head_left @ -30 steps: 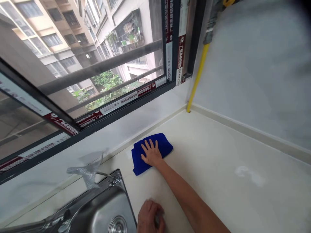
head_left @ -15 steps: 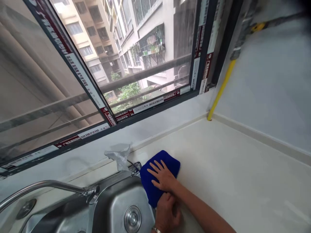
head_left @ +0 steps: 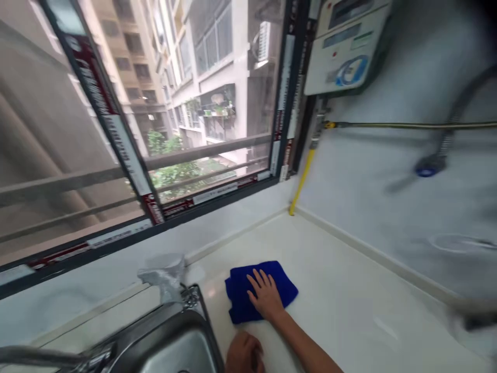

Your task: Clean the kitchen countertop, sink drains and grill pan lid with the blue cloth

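A folded blue cloth [head_left: 243,295] lies on the pale countertop [head_left: 349,305], just right of the steel sink [head_left: 171,344]. My right hand [head_left: 266,298] rests flat on the cloth with its fingers spread, pressing it down. Nearer to me, by the sink's right edge, my left hand [head_left: 244,353] is curled closed. It is apart from the cloth, and nothing shows in its fingers; the lower part is cut off by the frame.
Clear plastic wrap [head_left: 166,274] covers a fitting behind the sink. A faucet [head_left: 42,357] reaches in at lower left. A window [head_left: 202,129] stands behind the counter. In the corner runs a yellow pipe [head_left: 302,181] below a meter box [head_left: 347,46].
The cloth has moved right under my right hand, off the sink's edge onto the counter. My left hand has come away from the cloth. The view has swung right.
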`<state>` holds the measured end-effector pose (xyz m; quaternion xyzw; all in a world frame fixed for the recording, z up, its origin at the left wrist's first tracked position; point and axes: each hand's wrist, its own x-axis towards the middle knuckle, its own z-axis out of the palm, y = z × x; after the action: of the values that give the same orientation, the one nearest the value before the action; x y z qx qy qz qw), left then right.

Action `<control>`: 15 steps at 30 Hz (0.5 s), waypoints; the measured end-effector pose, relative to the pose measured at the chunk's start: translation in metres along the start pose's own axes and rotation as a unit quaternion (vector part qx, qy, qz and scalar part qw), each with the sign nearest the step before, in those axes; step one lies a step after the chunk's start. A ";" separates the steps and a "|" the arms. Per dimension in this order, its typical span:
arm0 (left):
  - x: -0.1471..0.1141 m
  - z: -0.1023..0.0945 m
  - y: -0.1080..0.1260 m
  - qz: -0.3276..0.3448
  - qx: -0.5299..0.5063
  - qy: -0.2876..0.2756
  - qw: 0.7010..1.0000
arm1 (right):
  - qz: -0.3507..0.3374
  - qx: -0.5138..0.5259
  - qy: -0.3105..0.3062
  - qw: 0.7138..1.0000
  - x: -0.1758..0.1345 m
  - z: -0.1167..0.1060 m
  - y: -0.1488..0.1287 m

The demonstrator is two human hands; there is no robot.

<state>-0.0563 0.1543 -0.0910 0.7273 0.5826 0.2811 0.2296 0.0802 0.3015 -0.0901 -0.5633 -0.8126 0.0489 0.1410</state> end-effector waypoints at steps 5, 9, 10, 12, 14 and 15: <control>0.012 -0.009 -0.006 0.034 0.007 -0.032 0.999 | 0.030 0.025 -0.019 0.999 -0.037 -0.022 0.011; 0.025 -0.015 -0.005 0.046 0.019 -0.074 0.996 | 0.098 0.032 -0.027 0.994 -0.099 -0.051 0.023; 0.027 -0.016 -0.004 0.047 0.016 -0.088 0.995 | 0.116 0.033 -0.031 0.992 -0.118 -0.060 0.026; 0.032 -0.019 -0.002 0.057 0.019 -0.093 0.994 | 0.153 0.037 -0.039 0.987 -0.159 -0.078 0.030; 0.038 -0.020 -0.003 0.062 0.031 -0.094 0.993 | 0.198 0.042 -0.038 0.979 -0.202 -0.093 0.032; 0.042 -0.019 -0.006 0.062 0.037 -0.095 0.993 | 0.224 0.042 -0.033 0.973 -0.224 -0.099 0.031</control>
<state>-0.0669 0.1963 -0.0750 0.7932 0.5219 0.2031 0.2390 0.2094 0.0963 -0.0420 -0.7227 -0.6671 0.1322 0.1233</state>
